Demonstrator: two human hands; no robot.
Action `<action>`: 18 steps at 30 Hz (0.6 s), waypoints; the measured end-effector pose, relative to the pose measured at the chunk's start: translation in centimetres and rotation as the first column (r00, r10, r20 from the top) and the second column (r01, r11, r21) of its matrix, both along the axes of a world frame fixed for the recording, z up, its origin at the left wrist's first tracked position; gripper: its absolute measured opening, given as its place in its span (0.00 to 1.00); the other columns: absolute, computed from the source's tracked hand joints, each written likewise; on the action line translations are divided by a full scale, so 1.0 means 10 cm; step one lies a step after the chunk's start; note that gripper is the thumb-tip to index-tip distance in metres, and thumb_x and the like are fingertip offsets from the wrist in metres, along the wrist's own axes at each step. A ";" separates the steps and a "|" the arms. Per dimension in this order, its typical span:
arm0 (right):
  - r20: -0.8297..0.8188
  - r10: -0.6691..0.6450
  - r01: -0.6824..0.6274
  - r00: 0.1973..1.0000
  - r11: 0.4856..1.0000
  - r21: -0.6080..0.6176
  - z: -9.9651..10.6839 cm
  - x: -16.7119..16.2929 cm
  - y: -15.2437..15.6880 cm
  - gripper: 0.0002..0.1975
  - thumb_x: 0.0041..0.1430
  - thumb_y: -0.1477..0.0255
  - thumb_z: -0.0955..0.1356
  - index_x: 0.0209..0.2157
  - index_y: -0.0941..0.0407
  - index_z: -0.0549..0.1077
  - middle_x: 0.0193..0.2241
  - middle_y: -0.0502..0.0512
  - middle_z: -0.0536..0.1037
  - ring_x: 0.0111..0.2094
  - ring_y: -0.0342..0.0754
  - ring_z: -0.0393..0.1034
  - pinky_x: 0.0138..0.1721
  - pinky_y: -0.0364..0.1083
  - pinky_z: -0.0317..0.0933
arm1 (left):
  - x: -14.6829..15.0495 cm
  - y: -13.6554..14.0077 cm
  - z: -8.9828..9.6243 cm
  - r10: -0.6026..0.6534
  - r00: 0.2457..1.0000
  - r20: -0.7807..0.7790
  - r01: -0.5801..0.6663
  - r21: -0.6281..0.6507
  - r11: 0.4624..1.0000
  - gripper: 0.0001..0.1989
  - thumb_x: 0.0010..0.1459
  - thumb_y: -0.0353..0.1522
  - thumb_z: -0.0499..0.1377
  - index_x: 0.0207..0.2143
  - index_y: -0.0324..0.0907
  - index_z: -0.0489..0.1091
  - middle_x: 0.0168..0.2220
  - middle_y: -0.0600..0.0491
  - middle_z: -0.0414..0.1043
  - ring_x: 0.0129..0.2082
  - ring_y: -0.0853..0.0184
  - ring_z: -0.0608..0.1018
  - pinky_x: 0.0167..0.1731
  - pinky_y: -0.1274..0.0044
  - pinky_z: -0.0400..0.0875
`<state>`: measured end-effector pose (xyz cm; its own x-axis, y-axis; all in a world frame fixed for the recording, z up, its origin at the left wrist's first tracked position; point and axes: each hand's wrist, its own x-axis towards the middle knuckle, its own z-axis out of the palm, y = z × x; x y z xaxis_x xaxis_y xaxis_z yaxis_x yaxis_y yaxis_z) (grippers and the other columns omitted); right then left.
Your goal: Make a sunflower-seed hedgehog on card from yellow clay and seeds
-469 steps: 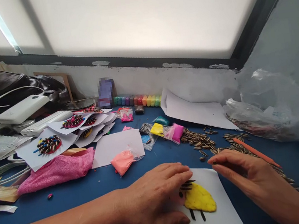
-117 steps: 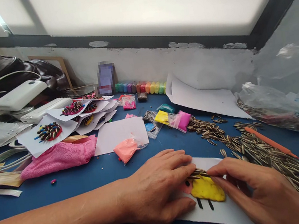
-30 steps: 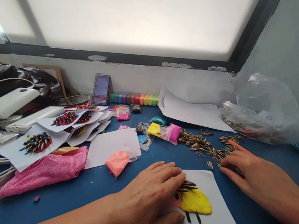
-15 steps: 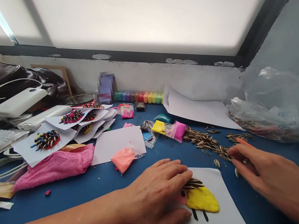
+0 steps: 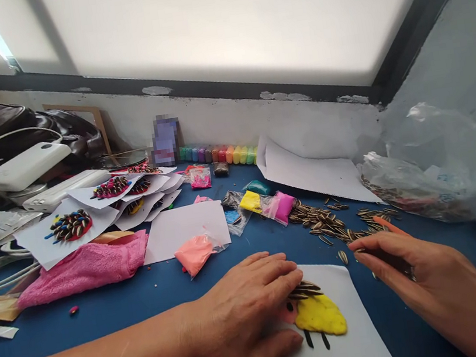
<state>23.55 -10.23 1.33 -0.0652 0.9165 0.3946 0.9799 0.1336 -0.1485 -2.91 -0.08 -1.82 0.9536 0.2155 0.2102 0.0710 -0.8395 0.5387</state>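
Note:
My left hand (image 5: 252, 312) lies flat over the left part of a white paper sheet (image 5: 355, 351), fingers stretched out. By its fingertips is a clay figure on that sheet: a yellow clay body (image 5: 321, 315) and a pink clay part (image 5: 288, 311) with a black dot, partly covered by the hand. Several striped sunflower seeds (image 5: 307, 290) are stuck along its top, and two dark strips (image 5: 326, 341) sit below it. At the right, my right hand (image 5: 429, 276) pinches a sunflower seed (image 5: 358, 251) between thumb and forefinger; more seeds show under its palm.
Loose seeds form a pile (image 5: 319, 220) beyond my right hand, with an orange stick (image 5: 390, 225) alongside. Clay packets, including a coral one (image 5: 194, 255), lie mid-table. A pink cloth (image 5: 87, 270), seed-covered clay pictures (image 5: 70, 226) and a clear plastic bag (image 5: 438, 186) flank them.
My right hand has moved left, away from the seeds by the orange stick, with its pinched fingertips now clearer. My left hand stays on the sheet. The view has shifted slightly.

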 end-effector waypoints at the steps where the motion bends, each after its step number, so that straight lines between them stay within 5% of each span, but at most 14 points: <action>1: 0.031 0.018 -0.018 0.999 1.000 -0.004 0.01 -0.01 0.00 0.11 0.66 0.64 0.64 0.38 0.50 0.78 0.36 0.51 0.84 0.33 0.49 0.81 0.26 0.42 0.73 | 0.00 0.00 0.00 0.001 1.000 -0.005 0.000 0.004 1.000 0.29 0.61 0.35 0.61 0.62 0.35 0.61 0.62 0.40 0.65 0.64 0.52 0.66 0.67 0.63 0.52; 7: 0.099 0.073 -0.083 0.992 0.991 0.105 -0.01 -0.09 0.01 0.13 0.70 0.65 0.60 0.39 0.52 0.75 0.33 0.52 0.83 0.34 0.46 0.80 0.30 0.40 0.73 | 0.00 0.00 0.00 0.014 1.000 0.020 -0.014 0.020 1.000 0.27 0.60 0.35 0.62 0.59 0.35 0.64 0.61 0.40 0.66 0.62 0.52 0.68 0.65 0.63 0.56; 12: 0.122 0.189 -0.192 0.974 0.981 0.011 -0.08 -0.14 -0.04 0.11 0.69 0.69 0.63 0.50 0.51 0.72 0.38 0.51 0.80 0.38 0.42 0.79 0.32 0.35 0.71 | 0.00 0.00 -0.01 0.005 0.999 0.043 -0.006 0.014 1.000 0.26 0.61 0.35 0.62 0.58 0.35 0.64 0.61 0.39 0.66 0.62 0.52 0.69 0.65 0.63 0.56; 18: -0.067 0.256 -0.260 0.964 0.964 -0.062 -0.11 -0.31 -0.11 0.05 0.68 0.70 0.64 0.40 0.49 0.73 0.29 0.45 0.79 0.27 0.40 0.76 0.26 0.35 0.68 | 0.01 0.00 -0.03 0.010 0.999 0.038 -0.010 -0.003 1.000 0.28 0.60 0.34 0.63 0.60 0.36 0.62 0.62 0.41 0.65 0.63 0.53 0.67 0.66 0.62 0.53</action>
<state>20.49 -11.35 0.24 -0.2820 0.8970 0.3405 0.9028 0.3682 -0.2221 -2.85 -0.09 -2.15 0.9428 0.2254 0.2455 0.0588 -0.8375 0.5433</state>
